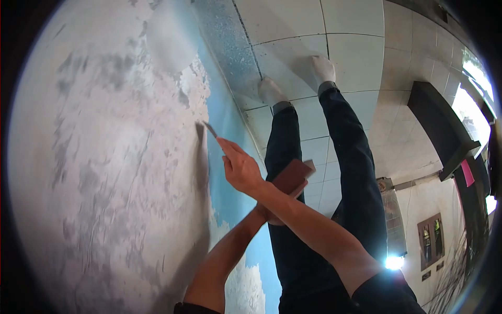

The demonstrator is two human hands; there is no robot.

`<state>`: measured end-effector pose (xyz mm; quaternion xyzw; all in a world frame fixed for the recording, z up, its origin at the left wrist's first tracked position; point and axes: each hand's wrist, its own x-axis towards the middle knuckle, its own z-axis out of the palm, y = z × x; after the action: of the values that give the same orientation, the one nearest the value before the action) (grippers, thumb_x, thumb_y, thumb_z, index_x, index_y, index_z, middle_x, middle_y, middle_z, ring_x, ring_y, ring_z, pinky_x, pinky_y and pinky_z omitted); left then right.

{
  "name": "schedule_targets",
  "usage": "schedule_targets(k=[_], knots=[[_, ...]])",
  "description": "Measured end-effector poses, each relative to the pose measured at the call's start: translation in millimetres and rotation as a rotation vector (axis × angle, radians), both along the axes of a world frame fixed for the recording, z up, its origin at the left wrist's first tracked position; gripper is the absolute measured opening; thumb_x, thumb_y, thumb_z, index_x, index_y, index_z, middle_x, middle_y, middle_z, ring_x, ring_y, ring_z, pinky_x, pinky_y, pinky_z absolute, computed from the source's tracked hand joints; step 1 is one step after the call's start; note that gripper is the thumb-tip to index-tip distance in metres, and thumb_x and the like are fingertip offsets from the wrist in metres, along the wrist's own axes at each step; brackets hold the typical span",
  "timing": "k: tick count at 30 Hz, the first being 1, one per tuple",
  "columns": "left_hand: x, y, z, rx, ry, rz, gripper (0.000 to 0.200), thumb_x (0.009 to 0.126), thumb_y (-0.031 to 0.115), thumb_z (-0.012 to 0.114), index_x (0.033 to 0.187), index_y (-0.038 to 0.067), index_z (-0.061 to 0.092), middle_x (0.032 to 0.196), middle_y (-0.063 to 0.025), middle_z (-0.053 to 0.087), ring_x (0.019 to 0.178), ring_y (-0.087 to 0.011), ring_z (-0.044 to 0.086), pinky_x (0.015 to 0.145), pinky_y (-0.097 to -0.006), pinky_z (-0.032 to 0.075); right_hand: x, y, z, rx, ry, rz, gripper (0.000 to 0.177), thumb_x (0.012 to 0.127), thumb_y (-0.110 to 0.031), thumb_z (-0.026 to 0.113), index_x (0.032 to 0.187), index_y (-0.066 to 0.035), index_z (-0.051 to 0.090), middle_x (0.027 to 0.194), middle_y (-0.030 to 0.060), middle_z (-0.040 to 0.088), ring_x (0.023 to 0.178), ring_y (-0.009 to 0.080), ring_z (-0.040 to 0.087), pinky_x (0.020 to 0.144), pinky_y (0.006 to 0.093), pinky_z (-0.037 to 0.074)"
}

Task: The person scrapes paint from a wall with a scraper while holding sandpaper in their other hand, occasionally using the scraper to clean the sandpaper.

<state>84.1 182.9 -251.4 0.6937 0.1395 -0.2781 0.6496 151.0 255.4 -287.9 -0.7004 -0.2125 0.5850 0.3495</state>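
My forearms cross, the right one on top. My right hand [243, 166] is closed on a thin scraper [210, 130], whose blade points toward the peeled wall [130, 157] near the edge of the blue paint [222, 146]. Whether the blade touches the wall cannot be told. My left hand [275, 217] is mostly hidden behind my right forearm. It holds a flat reddish-brown block [292, 177] with a paler end, above my dark trousers.
Below are my feet on pale floor tiles [350, 57], close to the base of the wall. A dark beam-like ledge [444, 123], a pink item [467, 172], a bright light [394, 262] and a small window [431, 240] are on the right.
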Motion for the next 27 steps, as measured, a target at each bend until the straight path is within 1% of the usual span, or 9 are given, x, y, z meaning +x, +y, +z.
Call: schedule_targets(k=[2, 4, 6, 9, 12, 15, 19, 22, 27], knots=[[-13.1, -28.2, -3.2, -0.513, 0.235, 0.355, 0.090, 0.085, 0.054, 0.065, 0.162, 0.019, 0.034, 0.163, -0.0095, 0.039, 0.149, -0.0336, 0.039, 0.123, -0.0485, 0.031, -2.9, 9.7, -18.5, -0.045, 0.021, -0.006, 0.045, 0.096, -0.003, 0.058, 0.141, -0.005, 0.057, 0.132, 0.0161, 0.066, 0.104, 0.0408, 0.069, 0.086, 0.0481, 0.059], [-21.7, -34.2, -0.6, -0.606, 0.280, 0.441, 0.085, 0.086, 0.056, 0.064, 0.159, 0.020, 0.040, 0.160, -0.0051, 0.045, 0.147, -0.0288, 0.043, 0.119, -0.0467, 0.036, -9.6, 22.8, -48.1, -0.078, -0.003, -0.033, 0.040, 0.097, -0.006, 0.060, 0.137, -0.006, 0.062, 0.128, 0.0157, 0.068, 0.099, 0.0404, 0.070, 0.083, 0.0483, 0.059], [-15.9, -20.5, 4.5, -0.292, 0.100, 0.242, 0.080, 0.090, 0.058, 0.063, 0.158, 0.022, 0.042, 0.158, 0.0016, 0.048, 0.145, -0.0201, 0.046, 0.115, -0.0422, 0.042, -6.2, 34.4, -65.3, -0.141, 0.007, -0.069, 0.029, 0.097, -0.010, 0.063, 0.125, -0.006, 0.070, 0.116, 0.0156, 0.073, 0.092, 0.0405, 0.071, 0.080, 0.0492, 0.058], [-24.2, -28.2, -4.4, -0.003, -0.060, 0.243, 0.074, 0.089, 0.061, 0.061, 0.151, 0.023, 0.051, 0.150, 0.0020, 0.055, 0.138, -0.0236, 0.053, 0.110, -0.0455, 0.046, 8.4, 34.4, -67.1, -0.177, 0.077, -0.024, 0.024, 0.097, -0.013, 0.066, 0.118, -0.007, 0.075, 0.108, 0.0161, 0.074, 0.091, 0.0409, 0.071, 0.077, 0.0485, 0.057], [-18.4, -23.8, -2.9, -0.023, -0.056, 0.340, 0.056, 0.077, 0.040, 0.067, 0.128, 0.016, 0.067, 0.131, -0.0125, 0.066, 0.123, -0.0357, 0.062, 0.104, -0.0500, 0.050, 2.4, 27.9, -71.2, -0.122, -0.014, -0.048, 0.022, 0.098, -0.014, 0.068, 0.117, -0.006, 0.075, 0.102, 0.0179, 0.075, 0.083, 0.0374, 0.072, 0.074, 0.0435, 0.056], [-20.1, -24.5, -7.2, 0.052, -0.137, 0.388, 0.052, 0.077, 0.039, 0.068, 0.123, 0.014, 0.070, 0.123, -0.0136, 0.069, 0.119, -0.0365, 0.065, 0.102, -0.0498, 0.052, -2.0, 45.9, -95.7, -0.171, -0.073, -0.089, 0.021, 0.098, -0.016, 0.068, 0.115, -0.006, 0.076, 0.102, 0.0179, 0.076, 0.083, 0.0366, 0.073, 0.075, 0.0419, 0.057], [-18.3, -10.3, -6.5, 0.065, -0.152, 0.411, 0.050, 0.078, 0.039, 0.067, 0.120, 0.010, 0.071, 0.122, -0.0144, 0.070, 0.120, -0.0362, 0.065, 0.109, -0.0495, 0.048, 11.1, 40.7, -89.2, -0.198, 0.068, -0.044, 0.023, 0.097, -0.018, 0.069, 0.115, -0.005, 0.076, 0.101, 0.0180, 0.077, 0.087, 0.0350, 0.075, 0.078, 0.0402, 0.058], [-18.7, -2.3, -6.7, 0.057, -0.127, 0.404, 0.051, 0.080, 0.039, 0.066, 0.120, 0.008, 0.071, 0.125, -0.0156, 0.070, 0.122, -0.0363, 0.064, 0.115, -0.0495, 0.044, 7.5, 33.5, -88.8, -0.157, 0.043, -0.099, 0.018, 0.096, -0.016, 0.069, 0.108, -0.006, 0.077, 0.098, 0.0184, 0.077, 0.085, 0.0387, 0.074, 0.078, 0.0453, 0.057], [-23.6, -5.3, -6.7, -0.003, -0.079, 0.390, 0.055, 0.082, 0.040, 0.064, 0.125, 0.006, 0.070, 0.130, -0.0173, 0.068, 0.128, -0.0376, 0.061, 0.120, -0.0505, 0.040, 1.5, 52.4, -113.3, -0.208, 0.015, -0.104, 0.020, 0.097, -0.018, 0.069, 0.110, -0.005, 0.076, 0.100, 0.0177, 0.077, 0.088, 0.0357, 0.075, 0.079, 0.0417, 0.058]])
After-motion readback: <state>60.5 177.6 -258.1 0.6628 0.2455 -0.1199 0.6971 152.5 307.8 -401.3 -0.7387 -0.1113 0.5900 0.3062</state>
